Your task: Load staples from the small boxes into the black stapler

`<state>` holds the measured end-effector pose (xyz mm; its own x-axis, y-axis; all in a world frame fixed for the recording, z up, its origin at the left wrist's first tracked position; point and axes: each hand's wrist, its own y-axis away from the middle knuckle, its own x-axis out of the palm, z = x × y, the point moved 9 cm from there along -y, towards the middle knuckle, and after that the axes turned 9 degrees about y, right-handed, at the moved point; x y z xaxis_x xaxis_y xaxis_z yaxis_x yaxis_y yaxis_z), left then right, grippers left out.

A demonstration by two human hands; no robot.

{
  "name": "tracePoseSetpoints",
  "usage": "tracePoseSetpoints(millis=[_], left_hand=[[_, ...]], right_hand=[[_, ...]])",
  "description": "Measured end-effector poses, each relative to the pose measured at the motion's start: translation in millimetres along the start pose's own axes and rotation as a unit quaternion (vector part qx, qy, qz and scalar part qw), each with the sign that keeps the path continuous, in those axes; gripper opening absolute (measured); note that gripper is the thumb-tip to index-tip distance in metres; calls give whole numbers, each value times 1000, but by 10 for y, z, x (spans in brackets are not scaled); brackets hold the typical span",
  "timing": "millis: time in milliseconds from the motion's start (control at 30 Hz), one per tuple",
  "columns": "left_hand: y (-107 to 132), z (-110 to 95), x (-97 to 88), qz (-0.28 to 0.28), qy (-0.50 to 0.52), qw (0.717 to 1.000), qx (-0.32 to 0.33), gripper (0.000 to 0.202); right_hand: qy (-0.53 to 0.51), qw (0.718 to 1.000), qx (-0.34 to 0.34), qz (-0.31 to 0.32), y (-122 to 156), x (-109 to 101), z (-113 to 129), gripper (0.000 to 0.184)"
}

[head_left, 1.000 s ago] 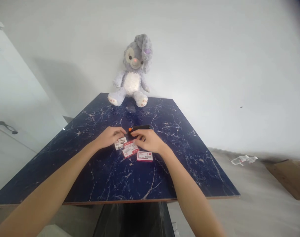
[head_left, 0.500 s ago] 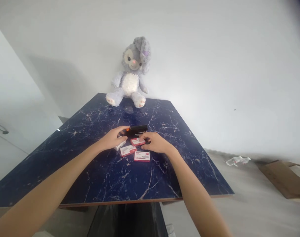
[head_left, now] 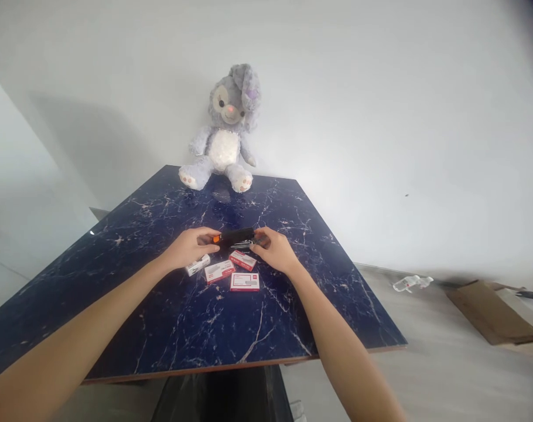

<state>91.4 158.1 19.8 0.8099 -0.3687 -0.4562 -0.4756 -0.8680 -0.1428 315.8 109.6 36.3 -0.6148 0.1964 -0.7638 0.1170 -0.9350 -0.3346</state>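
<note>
A black stapler [head_left: 238, 235] with an orange part at its left end lies across the middle of the table, a silvery metal strip showing along its underside. My left hand [head_left: 190, 247] grips the orange end between thumb and fingers. At the opposite end, my right hand [head_left: 275, 249] has its thumb and fingers closed around the stapler. Just in front are small red-and-white boxes: one [head_left: 242, 261] near my right thumb, a second [head_left: 219, 272] to its left, and a third [head_left: 244, 282] closest to me. A white box [head_left: 198, 265] lies below my left hand.
The blue marbled table [head_left: 196, 328] has a grey plush rabbit [head_left: 225, 129] sitting at its far edge, against the wall. On the floor to the right are a clear plastic bottle [head_left: 411, 283] and flat brown cardboard [head_left: 490, 310]. A black object [head_left: 222, 395] stands below the front edge.
My right hand has moved off the nearest-to-stapler red box and onto the stapler's right end. My left hand has come away from the white box. The view has shifted slightly.
</note>
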Motion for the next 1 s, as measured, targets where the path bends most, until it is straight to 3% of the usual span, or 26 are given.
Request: tracePoseSetpoints(millis=[67, 133, 333, 467, 567, 700, 867, 1000], left_hand=[[4, 45, -13, 15, 34, 999, -9, 53], [-1, 106, -27, 23, 61, 997, -31, 55], [-35, 258, -123, -5, 87, 991, -100, 49], [-46, 279, -124, -19, 126, 985, -116, 50], [-46, 265, -128, -27, 132, 984, -120, 48], [-44, 232, -146, -28, 118, 985, -120, 48], [-28, 211, -165, -36, 76, 991, -108, 47], [-26, 144, -79, -9, 77, 995, -69, 51]], right_hand=[[-12, 1000, -20, 8, -10, 67, 14, 36], [-21, 999, -21, 20, -19, 127, 2, 25], [-33, 999, -10, 34, -32, 163, -40, 16], [-65, 997, -10, 46, -63, 174, -82, 28], [-66, 996, -2, 57, -90, 139, -167, 35], [5, 998, 0, 55, -77, -47, -211, 28], [57, 997, -44, -9, 39, -334, 111, 7], [46, 991, -76, 96, 150, -81, 385, 22]])
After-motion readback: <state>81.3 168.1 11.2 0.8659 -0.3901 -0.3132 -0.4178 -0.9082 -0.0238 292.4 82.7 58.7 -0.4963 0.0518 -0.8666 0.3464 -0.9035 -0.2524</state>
